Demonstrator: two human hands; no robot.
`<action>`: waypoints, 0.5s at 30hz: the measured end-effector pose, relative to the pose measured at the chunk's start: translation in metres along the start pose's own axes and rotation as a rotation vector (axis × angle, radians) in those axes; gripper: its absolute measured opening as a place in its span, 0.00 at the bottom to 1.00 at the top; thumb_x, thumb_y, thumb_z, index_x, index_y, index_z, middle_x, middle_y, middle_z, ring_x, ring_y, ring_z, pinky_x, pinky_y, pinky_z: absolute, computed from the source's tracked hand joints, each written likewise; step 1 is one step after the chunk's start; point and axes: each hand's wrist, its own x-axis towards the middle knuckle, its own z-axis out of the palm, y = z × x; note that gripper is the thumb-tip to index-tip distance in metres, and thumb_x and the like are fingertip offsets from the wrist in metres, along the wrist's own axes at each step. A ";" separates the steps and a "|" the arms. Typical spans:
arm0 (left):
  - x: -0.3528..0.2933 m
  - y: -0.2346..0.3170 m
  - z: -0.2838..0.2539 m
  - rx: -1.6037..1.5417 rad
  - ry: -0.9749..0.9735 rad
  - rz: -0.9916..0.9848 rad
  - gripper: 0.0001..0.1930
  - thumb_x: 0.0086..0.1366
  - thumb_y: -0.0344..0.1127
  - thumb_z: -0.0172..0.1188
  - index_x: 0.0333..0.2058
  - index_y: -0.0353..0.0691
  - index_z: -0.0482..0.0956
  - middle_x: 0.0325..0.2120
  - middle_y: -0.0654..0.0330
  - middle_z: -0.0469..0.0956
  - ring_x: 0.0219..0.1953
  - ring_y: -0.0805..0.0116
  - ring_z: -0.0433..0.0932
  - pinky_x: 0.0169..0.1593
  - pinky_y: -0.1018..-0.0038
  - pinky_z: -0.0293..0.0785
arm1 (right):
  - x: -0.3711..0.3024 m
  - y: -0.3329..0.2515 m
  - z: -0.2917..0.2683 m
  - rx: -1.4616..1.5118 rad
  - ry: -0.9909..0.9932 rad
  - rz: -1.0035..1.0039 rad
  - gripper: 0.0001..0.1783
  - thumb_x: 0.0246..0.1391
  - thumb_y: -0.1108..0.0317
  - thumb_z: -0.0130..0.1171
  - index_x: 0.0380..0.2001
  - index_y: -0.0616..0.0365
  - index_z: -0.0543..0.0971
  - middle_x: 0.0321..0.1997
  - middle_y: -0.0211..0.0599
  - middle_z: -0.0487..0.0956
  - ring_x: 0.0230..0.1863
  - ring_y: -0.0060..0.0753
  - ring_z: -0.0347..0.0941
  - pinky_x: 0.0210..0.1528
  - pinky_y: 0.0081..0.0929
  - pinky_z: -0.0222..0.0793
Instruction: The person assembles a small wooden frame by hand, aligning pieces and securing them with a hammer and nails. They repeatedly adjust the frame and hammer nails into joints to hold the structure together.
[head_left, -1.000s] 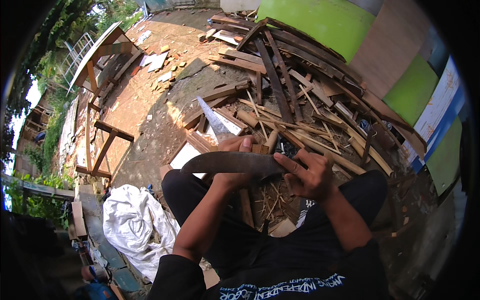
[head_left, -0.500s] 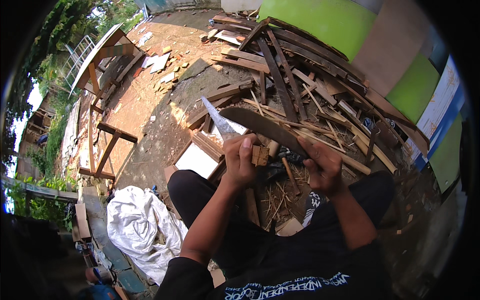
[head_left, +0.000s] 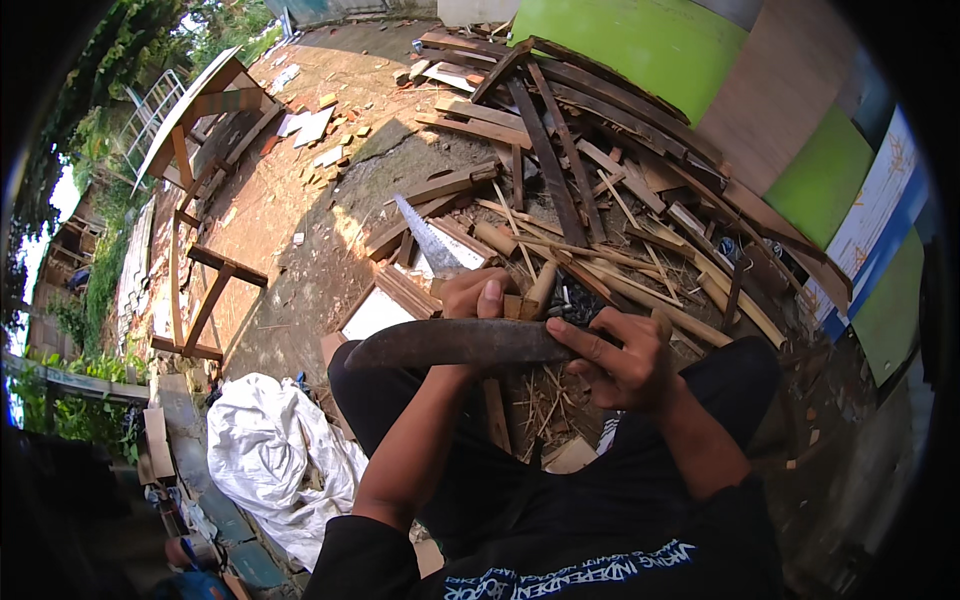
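Note:
My left hand (head_left: pixel 472 294) is closed around a small piece of wood (head_left: pixel 519 307), whose cut end sticks out past my thumb. My right hand (head_left: pixel 632 358) grips a machete (head_left: pixel 455 343) with a broad, dark, curved blade. The blade lies level, pointing left, and passes in front of my left wrist. Its upper edge runs close under the wood; whether they touch I cannot tell. Beyond my left hand a saw blade (head_left: pixel 430 240) slants up and left over the wood pile, its handle end hidden.
White-panelled wooden frames (head_left: pixel 383 317) lie ahead of my knees. Dark planks (head_left: pixel 548 160) and thin sticks (head_left: pixel 650 285) are heaped ahead and to the right, before green boards (head_left: pixel 630 50). White cloth (head_left: pixel 275 450) is bunched at my left. A wooden frame (head_left: pixel 212 300) stands farther left.
The machete has swung down and toward me, from slanting up ahead of my left hand to lying level across my left wrist. My left hand keeps hold of the wood.

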 end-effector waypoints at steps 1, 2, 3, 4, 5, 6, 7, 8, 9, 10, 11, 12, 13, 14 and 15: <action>0.000 0.001 0.000 0.029 -0.001 0.026 0.29 0.77 0.48 0.38 0.23 0.33 0.72 0.17 0.52 0.68 0.20 0.55 0.70 0.30 0.61 0.67 | 0.001 0.000 -0.001 -0.010 0.002 0.007 0.33 0.51 0.61 0.73 0.63 0.39 0.82 0.24 0.28 0.70 0.18 0.26 0.68 0.20 0.27 0.66; 0.001 0.001 0.001 0.058 -0.003 0.051 0.27 0.78 0.45 0.38 0.23 0.34 0.72 0.18 0.51 0.69 0.21 0.51 0.72 0.30 0.59 0.68 | 0.002 -0.001 -0.003 -0.021 0.004 0.015 0.33 0.51 0.61 0.73 0.63 0.39 0.82 0.24 0.28 0.70 0.18 0.26 0.68 0.20 0.27 0.67; 0.001 0.001 0.001 0.054 -0.012 0.057 0.26 0.78 0.44 0.38 0.23 0.34 0.73 0.18 0.50 0.69 0.21 0.50 0.73 0.30 0.59 0.68 | 0.003 -0.001 -0.004 -0.032 0.007 0.022 0.32 0.51 0.60 0.73 0.63 0.39 0.82 0.24 0.28 0.70 0.18 0.26 0.68 0.20 0.27 0.67; 0.000 0.000 0.001 0.050 -0.021 0.063 0.26 0.77 0.44 0.38 0.23 0.34 0.73 0.18 0.50 0.69 0.21 0.50 0.73 0.30 0.59 0.68 | 0.001 -0.001 -0.004 -0.028 -0.003 0.023 0.32 0.51 0.60 0.73 0.63 0.38 0.82 0.24 0.28 0.70 0.18 0.25 0.68 0.20 0.27 0.67; 0.000 -0.001 0.001 0.046 -0.030 0.069 0.25 0.77 0.43 0.39 0.24 0.34 0.73 0.18 0.50 0.69 0.21 0.49 0.73 0.30 0.59 0.68 | 0.000 0.000 -0.004 -0.025 -0.013 0.024 0.32 0.52 0.60 0.73 0.63 0.38 0.82 0.24 0.28 0.70 0.18 0.25 0.68 0.20 0.27 0.67; 0.000 -0.002 0.002 0.042 -0.025 0.065 0.25 0.77 0.42 0.39 0.24 0.34 0.73 0.18 0.50 0.69 0.21 0.49 0.73 0.31 0.59 0.68 | -0.001 0.001 -0.004 -0.020 -0.022 0.024 0.32 0.52 0.60 0.73 0.63 0.38 0.82 0.24 0.28 0.70 0.18 0.25 0.68 0.20 0.27 0.67; -0.001 -0.003 0.003 0.038 -0.021 0.061 0.24 0.77 0.42 0.40 0.24 0.34 0.73 0.18 0.50 0.69 0.21 0.49 0.73 0.31 0.59 0.68 | -0.001 0.001 -0.004 -0.023 -0.021 0.028 0.32 0.52 0.59 0.73 0.63 0.37 0.82 0.24 0.28 0.70 0.18 0.25 0.68 0.20 0.27 0.67; -0.001 -0.004 0.004 0.033 -0.016 0.056 0.24 0.77 0.41 0.40 0.24 0.34 0.73 0.18 0.50 0.69 0.21 0.49 0.73 0.31 0.59 0.68 | -0.002 0.000 -0.003 -0.026 -0.020 0.031 0.32 0.52 0.59 0.73 0.63 0.37 0.82 0.24 0.28 0.70 0.18 0.25 0.68 0.21 0.27 0.67; -0.002 -0.004 0.005 0.038 -0.014 0.051 0.23 0.76 0.41 0.41 0.24 0.34 0.73 0.18 0.50 0.69 0.22 0.49 0.73 0.31 0.59 0.68 | -0.002 0.000 -0.004 -0.029 -0.021 0.036 0.32 0.52 0.59 0.73 0.63 0.37 0.82 0.24 0.28 0.70 0.18 0.25 0.68 0.21 0.27 0.68; -0.002 -0.002 0.006 0.043 -0.011 0.045 0.23 0.76 0.40 0.41 0.24 0.34 0.73 0.19 0.50 0.69 0.22 0.50 0.73 0.31 0.59 0.68 | -0.003 0.001 -0.004 -0.037 -0.018 0.038 0.32 0.52 0.59 0.72 0.63 0.36 0.82 0.24 0.28 0.70 0.19 0.25 0.68 0.21 0.27 0.68; -0.002 -0.001 0.007 0.048 -0.009 0.040 0.22 0.76 0.40 0.41 0.24 0.34 0.73 0.19 0.50 0.69 0.22 0.50 0.72 0.31 0.59 0.68 | -0.005 0.002 -0.004 -0.046 -0.015 0.040 0.32 0.52 0.59 0.72 0.64 0.36 0.82 0.25 0.27 0.70 0.19 0.25 0.68 0.21 0.27 0.68; -0.002 0.000 0.009 0.059 0.013 0.056 0.22 0.76 0.40 0.42 0.24 0.34 0.73 0.19 0.50 0.69 0.22 0.49 0.72 0.31 0.59 0.68 | -0.005 0.002 -0.004 -0.053 -0.012 0.041 0.33 0.52 0.59 0.72 0.64 0.36 0.82 0.25 0.27 0.70 0.19 0.25 0.68 0.21 0.27 0.68; -0.002 0.001 0.010 0.070 0.034 0.072 0.22 0.76 0.40 0.42 0.24 0.34 0.73 0.19 0.50 0.69 0.22 0.49 0.72 0.31 0.59 0.68 | -0.005 0.002 -0.004 -0.063 -0.003 0.031 0.33 0.52 0.59 0.72 0.64 0.36 0.82 0.25 0.27 0.70 0.19 0.25 0.68 0.21 0.27 0.68; -0.002 0.001 0.011 0.080 0.041 0.076 0.22 0.76 0.40 0.42 0.24 0.34 0.73 0.19 0.49 0.69 0.22 0.49 0.72 0.31 0.58 0.68 | -0.004 0.003 -0.004 -0.074 0.006 0.021 0.33 0.52 0.59 0.72 0.64 0.36 0.82 0.25 0.27 0.69 0.19 0.25 0.68 0.21 0.27 0.68; -0.002 0.002 0.010 0.093 0.048 0.080 0.22 0.76 0.40 0.43 0.24 0.34 0.73 0.19 0.49 0.70 0.22 0.49 0.72 0.31 0.58 0.68 | -0.002 0.003 -0.003 -0.082 0.016 0.012 0.33 0.52 0.59 0.72 0.64 0.36 0.81 0.25 0.27 0.69 0.19 0.25 0.68 0.21 0.27 0.68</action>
